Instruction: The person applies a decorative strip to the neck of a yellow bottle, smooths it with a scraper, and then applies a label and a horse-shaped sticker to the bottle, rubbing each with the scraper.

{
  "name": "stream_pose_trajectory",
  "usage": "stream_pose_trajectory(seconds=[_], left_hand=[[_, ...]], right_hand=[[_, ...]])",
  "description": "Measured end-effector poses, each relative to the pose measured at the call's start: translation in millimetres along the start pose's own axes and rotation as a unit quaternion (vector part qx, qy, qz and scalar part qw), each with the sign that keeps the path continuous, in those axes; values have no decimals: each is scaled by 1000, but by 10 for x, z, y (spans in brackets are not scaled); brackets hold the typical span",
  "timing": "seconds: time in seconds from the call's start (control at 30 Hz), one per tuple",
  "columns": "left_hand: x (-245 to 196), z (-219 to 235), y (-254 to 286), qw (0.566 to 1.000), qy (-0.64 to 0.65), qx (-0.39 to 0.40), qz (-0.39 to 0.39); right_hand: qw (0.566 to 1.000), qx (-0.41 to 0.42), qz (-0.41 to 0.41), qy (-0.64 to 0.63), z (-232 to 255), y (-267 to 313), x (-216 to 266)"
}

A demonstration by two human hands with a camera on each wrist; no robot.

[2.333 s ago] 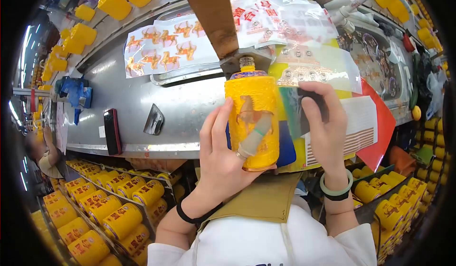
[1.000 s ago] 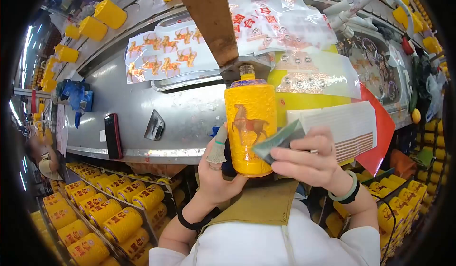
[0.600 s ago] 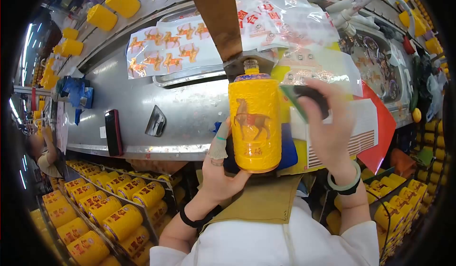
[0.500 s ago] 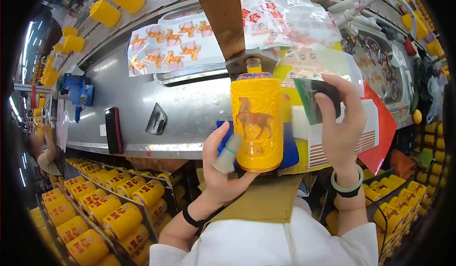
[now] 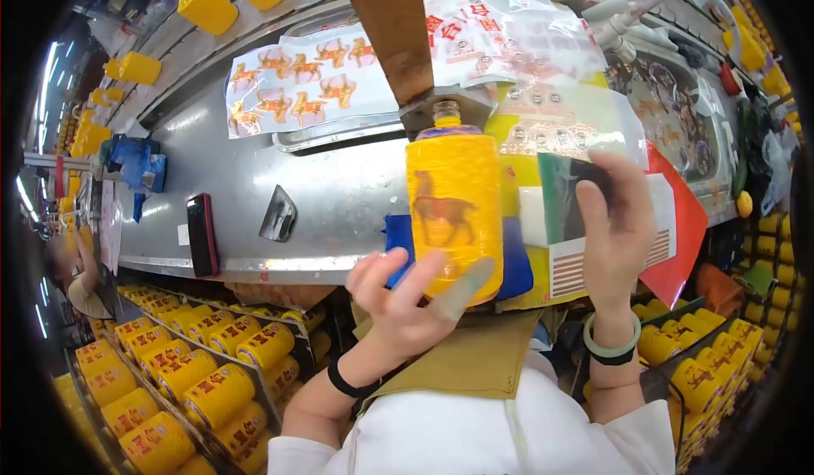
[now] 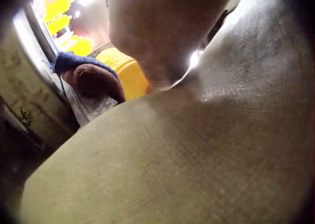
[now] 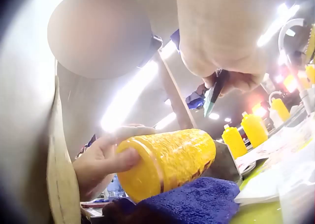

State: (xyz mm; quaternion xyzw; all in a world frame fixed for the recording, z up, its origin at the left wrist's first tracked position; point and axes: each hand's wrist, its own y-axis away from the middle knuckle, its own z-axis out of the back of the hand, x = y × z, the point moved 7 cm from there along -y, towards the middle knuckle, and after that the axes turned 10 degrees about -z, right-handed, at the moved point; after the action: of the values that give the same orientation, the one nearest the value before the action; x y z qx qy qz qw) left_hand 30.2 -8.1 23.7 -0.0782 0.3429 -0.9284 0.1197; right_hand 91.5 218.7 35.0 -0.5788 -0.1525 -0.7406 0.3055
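A yellow embossed bottle [image 5: 454, 161] with a brown horse decal [image 5: 443, 211] leans with its glass neck at a metal bracket, its body over a blue towel [image 5: 517, 259]. My left hand [image 5: 405, 310] holds the bottle's lower end. One finger wears a pale finger cot [image 5: 468, 288] and lies across the front below the horse. In the right wrist view the left thumb presses the bottle's base. To the right of the bottle, and apart from it, my right hand [image 5: 619, 233] pinches a green-and-black squeegee [image 5: 566, 197] between thumb and fingers.
A wooden bar [image 5: 390, 30] runs down to the bracket. Sheets of horse decals [image 5: 301, 77], a phone [image 5: 202, 236] and a dark curved piece [image 5: 278, 214] lie on the metal bench. Red film [image 5: 687, 221] lies right. Crates of yellow bottles [image 5: 212, 390] stand below on both sides.
The squeegee has gone from the bottle's lower right side to well right of it. My left fingers have shifted from the bottle's left side onto its lower front. The bottle has turned slightly.
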Motion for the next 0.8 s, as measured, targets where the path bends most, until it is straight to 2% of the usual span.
stream_pose_trajectory(seconds=[0.03,0.1,0.13,0.2,0.23,0.27,0.3,0.33,0.37,0.4,0.5,0.53,0.6,0.63,0.7,0.73,0.8], left_hand=[[12,22,28,1000,2,0,-2],[189,69,151,981,130,-56,129],[189,39,179,982,130,-56,128],[253,-67,250,966,183,-42,176],[261,-74,180,969,175,-12,173],[274,-88,172,969,173,-13,173],[291,-137,176,958,219,-12,184],[299,-179,181,944,266,-12,194],[296,-151,164,947,259,-24,189],[304,-156,172,946,260,-23,189],[340,-134,207,938,288,-42,190],[334,-148,213,937,292,-20,192],[314,-170,243,936,294,1,194],[295,-193,289,934,296,-1,200],[291,-217,324,929,306,6,209],[299,-224,345,928,307,7,211],[323,-247,381,917,341,-6,208]], right_hand=[[1000,-6,-2,-24,36,5,3],[999,-25,0,-28,125,3,5],[999,-41,3,-33,169,2,14],[998,-44,12,-34,164,-18,48],[999,-31,4,-43,139,-21,33],[998,-20,-4,-52,120,-25,21],[998,-19,-3,-52,118,-36,44],[999,15,0,-35,61,-52,91],[999,48,3,-17,2,-65,135],[999,48,2,-16,-22,-91,168],[993,95,63,21,-190,-148,361],[985,121,104,58,-274,-142,430],[944,261,174,106,-536,-69,568],[944,261,174,105,-622,-110,580],[921,234,275,149,-791,-199,662],[920,236,274,149,-826,-330,643],[902,110,379,177,-750,-514,741]])
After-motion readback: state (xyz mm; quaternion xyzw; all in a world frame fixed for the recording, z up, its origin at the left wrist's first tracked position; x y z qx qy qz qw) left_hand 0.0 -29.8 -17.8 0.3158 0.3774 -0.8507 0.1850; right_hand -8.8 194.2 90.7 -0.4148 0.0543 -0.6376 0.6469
